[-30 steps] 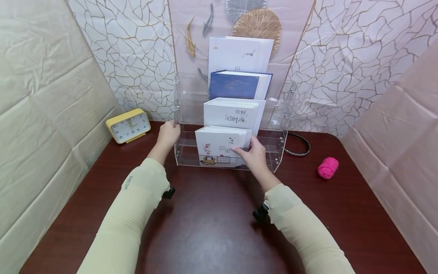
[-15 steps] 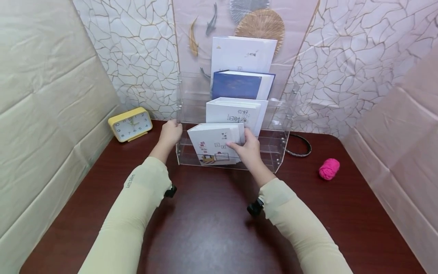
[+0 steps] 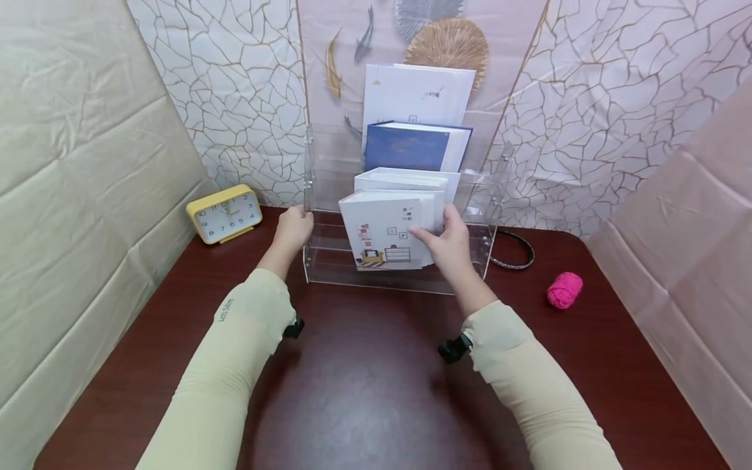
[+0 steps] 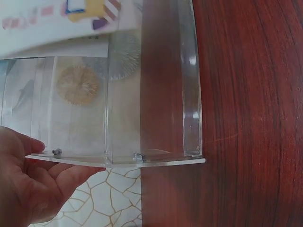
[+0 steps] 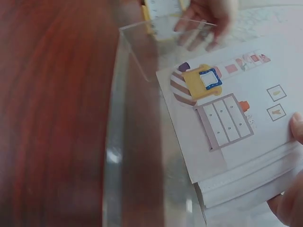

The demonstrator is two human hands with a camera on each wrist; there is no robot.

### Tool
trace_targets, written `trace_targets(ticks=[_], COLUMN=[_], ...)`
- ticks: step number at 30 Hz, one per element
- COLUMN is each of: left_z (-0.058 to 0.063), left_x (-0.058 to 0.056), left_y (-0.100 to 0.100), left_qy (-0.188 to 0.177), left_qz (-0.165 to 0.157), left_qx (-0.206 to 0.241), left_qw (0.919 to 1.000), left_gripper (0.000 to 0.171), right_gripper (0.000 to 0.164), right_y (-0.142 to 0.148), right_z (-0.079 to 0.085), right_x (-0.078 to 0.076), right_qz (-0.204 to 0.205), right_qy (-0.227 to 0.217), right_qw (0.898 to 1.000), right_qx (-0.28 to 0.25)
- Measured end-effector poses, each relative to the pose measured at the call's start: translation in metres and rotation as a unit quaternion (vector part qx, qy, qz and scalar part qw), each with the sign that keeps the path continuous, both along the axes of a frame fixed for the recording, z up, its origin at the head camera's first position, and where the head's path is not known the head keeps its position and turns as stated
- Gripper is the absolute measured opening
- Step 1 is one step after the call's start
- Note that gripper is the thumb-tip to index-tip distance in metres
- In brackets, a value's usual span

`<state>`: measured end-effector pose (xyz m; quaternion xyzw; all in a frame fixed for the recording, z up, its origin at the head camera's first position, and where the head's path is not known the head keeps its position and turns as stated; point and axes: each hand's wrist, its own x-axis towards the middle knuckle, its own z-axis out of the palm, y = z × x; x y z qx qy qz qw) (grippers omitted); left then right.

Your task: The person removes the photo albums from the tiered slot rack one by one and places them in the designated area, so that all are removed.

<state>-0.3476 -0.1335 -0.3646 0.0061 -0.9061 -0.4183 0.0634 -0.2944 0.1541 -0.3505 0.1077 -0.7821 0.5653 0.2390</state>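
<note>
My right hand (image 3: 449,245) grips a white book (image 3: 388,232) by its right edge, thumb on the printed cover. The cover carries a drawn yellow armchair and a chest of drawers (image 5: 225,123). The book is slightly tilted, in front of another white book (image 3: 405,176) at the front of a clear acrylic rack (image 3: 329,274). With thumb and fingers on either side, my left hand (image 4: 35,182) pinches the rack's left side panel (image 4: 156,162). Farther back in the rack stand a blue book (image 3: 405,147) and a tall white book (image 3: 411,94).
A yellow alarm clock (image 3: 224,214) stands left of the rack. To the right lie a dark ring-shaped band (image 3: 529,254) and a pink ball of yarn (image 3: 564,290). The dark red table (image 3: 364,378) stretches in front, with draped cloth (image 3: 76,163) at the sides.
My right hand tipped the front white book left, then raised it up and slightly right, its lower edge now above the rack's front bottom edge. My left hand stays on the panel.
</note>
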Motion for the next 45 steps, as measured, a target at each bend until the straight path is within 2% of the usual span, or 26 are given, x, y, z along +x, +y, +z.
trace_targets(ticks=[6,13,17,21,24,27,30,33,36,38,40,42,45], left_z=[-0.003,0.0,0.0,-0.003,-0.003,-0.001,0.001,0.002,0.003,0.002,0.002,0.001,0.001], left_x=[-0.002,-0.002,-0.001,0.001,0.003,0.006,0.009,0.01,0.01,0.01,0.01,0.01,0.01], left_y=[0.004,0.001,-0.003,-0.001,0.001,0.001,0.0,-0.001,0.001,0.003,0.006,0.005,0.004], left_qy=[0.005,0.01,0.007,0.0,0.0,0.004,0.008,0.014,0.018,0.018,0.018,0.015,0.017], left_qz=[-0.007,-0.01,-0.01,-0.011,-0.013,-0.015,-0.016,-0.016,-0.017,-0.019,-0.022,-0.018,-0.015], left_qx=[-0.002,-0.004,-0.007,-0.003,-0.003,-0.006,-0.014,-0.02,-0.02,-0.018,-0.018,-0.018,-0.02], left_qw=[1.0,0.9999,0.9999,0.9999,0.9999,0.9999,0.9997,0.9996,0.9995,0.9995,0.9995,0.9995,0.9995], left_gripper=[0.036,0.037,0.037,0.035,0.034,0.034,0.034,0.034,0.033,0.034,0.034,0.035,0.035], right_gripper=[0.043,0.041,0.041,0.041,0.039,0.036,0.037,0.044,0.048,0.047,0.044,0.043,0.049], right_y=[0.024,0.03,0.034,0.062,0.096,0.137,0.181,0.225,0.267,0.289,0.307,0.317,0.326], right_z=[0.017,0.025,0.033,0.048,0.061,0.069,0.067,0.056,0.037,0.023,0.005,-0.011,-0.03], right_x=[0.005,0.005,0.012,0.035,0.062,0.087,0.109,0.125,0.136,0.142,0.148,0.15,0.151], right_qz=[0.003,0.032,0.045,0.067,0.076,0.08,0.06,0.004,-0.06,-0.093,-0.118,-0.128,-0.133], right_qy=[-0.011,-0.028,-0.041,-0.044,-0.027,-0.007,-0.018,-0.073,-0.155,-0.213,-0.266,-0.306,-0.351], right_qw=[1.0,0.998,0.994,0.988,0.983,0.973,0.958,0.949,0.951,0.95,0.949,0.942,0.927], right_qx=[0.001,-0.051,-0.088,-0.134,-0.162,-0.216,-0.28,-0.306,-0.26,-0.208,-0.126,-0.054,0.021])
